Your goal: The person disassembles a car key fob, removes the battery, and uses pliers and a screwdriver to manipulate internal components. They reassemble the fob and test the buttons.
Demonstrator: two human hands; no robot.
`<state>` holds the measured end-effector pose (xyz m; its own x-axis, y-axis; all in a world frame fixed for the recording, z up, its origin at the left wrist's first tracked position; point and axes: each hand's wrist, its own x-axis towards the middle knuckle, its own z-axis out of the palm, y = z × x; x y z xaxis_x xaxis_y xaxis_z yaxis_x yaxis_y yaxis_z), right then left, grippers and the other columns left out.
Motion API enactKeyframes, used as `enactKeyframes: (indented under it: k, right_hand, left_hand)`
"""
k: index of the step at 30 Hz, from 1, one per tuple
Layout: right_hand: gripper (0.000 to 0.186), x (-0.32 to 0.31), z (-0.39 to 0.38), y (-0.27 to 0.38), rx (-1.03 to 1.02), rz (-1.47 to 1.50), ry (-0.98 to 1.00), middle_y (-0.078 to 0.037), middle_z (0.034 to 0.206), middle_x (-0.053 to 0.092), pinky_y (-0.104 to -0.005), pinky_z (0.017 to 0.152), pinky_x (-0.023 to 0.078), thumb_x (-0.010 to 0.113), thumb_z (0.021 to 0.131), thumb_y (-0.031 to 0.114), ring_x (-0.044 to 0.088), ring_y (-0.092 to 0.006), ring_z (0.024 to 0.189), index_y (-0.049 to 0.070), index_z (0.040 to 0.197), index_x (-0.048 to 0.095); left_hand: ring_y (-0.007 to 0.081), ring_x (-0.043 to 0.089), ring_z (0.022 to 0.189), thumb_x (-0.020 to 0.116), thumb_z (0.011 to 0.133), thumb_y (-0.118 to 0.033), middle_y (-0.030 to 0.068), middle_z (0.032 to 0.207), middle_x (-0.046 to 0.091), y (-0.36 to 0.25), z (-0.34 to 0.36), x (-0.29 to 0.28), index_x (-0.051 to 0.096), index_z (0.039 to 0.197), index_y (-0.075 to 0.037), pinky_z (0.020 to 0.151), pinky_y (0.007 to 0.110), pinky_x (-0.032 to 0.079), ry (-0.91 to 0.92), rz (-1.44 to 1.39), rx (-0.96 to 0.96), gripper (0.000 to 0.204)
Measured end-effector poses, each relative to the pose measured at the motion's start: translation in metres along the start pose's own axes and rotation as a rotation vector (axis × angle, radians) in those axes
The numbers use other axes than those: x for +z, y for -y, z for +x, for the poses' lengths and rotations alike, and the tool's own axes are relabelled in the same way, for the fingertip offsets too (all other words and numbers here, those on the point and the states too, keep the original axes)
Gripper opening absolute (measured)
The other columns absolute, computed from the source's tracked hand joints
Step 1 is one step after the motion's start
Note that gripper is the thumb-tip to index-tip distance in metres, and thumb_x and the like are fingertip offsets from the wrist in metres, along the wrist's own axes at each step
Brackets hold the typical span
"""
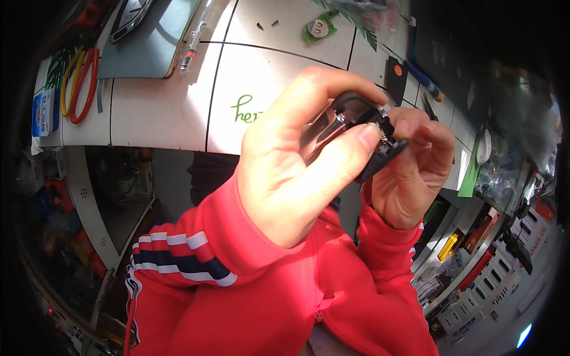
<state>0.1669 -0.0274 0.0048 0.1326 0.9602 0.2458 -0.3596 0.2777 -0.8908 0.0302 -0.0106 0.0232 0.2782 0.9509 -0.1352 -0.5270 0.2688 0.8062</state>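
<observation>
My left hand [282, 157] is wrapped round a black plastic casing [378, 164], raised above the near edge of the table. Its thumb presses beside a small metal coil spring [383, 136] in the open part of the casing. At the far right end of the casing is my right hand [409, 184], with thumb and fingers drawn together against it. Whatever its fingertips pinch is too small or too hidden to make out.
On the white tiled table [160, 113] lie red-and-yellow loop handles [90, 83], a grey board [151, 50], small screws [260, 26] and a coin battery [318, 28] on green wrapping. A blue screwdriver [423, 79] lies right. Cluttered shelves [475, 261] stand lower right.
</observation>
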Motion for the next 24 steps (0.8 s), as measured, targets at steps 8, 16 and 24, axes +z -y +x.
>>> enactKeyframes:
  k: [8, 16, 24]
  right_hand:
    - [0.027, 0.0006, -0.0006, 0.0011, 0.022, -0.003, 0.0, -0.014, 0.088, 0.056, -0.0284, 0.072, 0.046, 0.058, 0.073, -0.011, 0.055, -0.0205, 0.082, -0.001, 0.096, 0.05]
    - [0.026, -0.0006, -0.0005, 0.0007, -0.003, 0.014, 0.021, -0.014, 0.089, 0.056, -0.0283, 0.071, 0.046, 0.059, 0.073, -0.01, 0.055, -0.0211, 0.083, 0.0, 0.095, 0.05]
    - [0.025, 0.0019, 0.0035, 0.0062, 0.001, -0.05, 0.014, -0.016, 0.089, 0.056, -0.0286, 0.069, 0.047, 0.058, 0.074, -0.011, 0.056, -0.0218, 0.081, -0.001, 0.095, 0.05]
  left_hand:
    - [0.0027, 0.041, 0.049, 0.053, 0.083, -0.009, 0.0016, 0.07, 0.054, -0.0004, 0.0003, -0.0012, 0.049, 0.108, 0.001, 0.045, 0.015, 0.031, -0.009, -0.007, -0.005, 0.028]
    - [0.0021, 0.04, 0.049, 0.054, 0.082, -0.009, 0.0012, 0.07, 0.054, 0.0009, 0.0004, -0.0005, 0.05, 0.107, 0.001, 0.045, 0.015, 0.03, -0.033, 0.01, -0.021, 0.027]
    - [0.0024, 0.04, 0.05, 0.053, 0.083, -0.01, 0.0032, 0.075, 0.054, -0.0015, -0.0004, -0.0023, 0.049, 0.107, 0.001, 0.045, 0.015, 0.03, 0.042, 0.055, -0.021, 0.027]
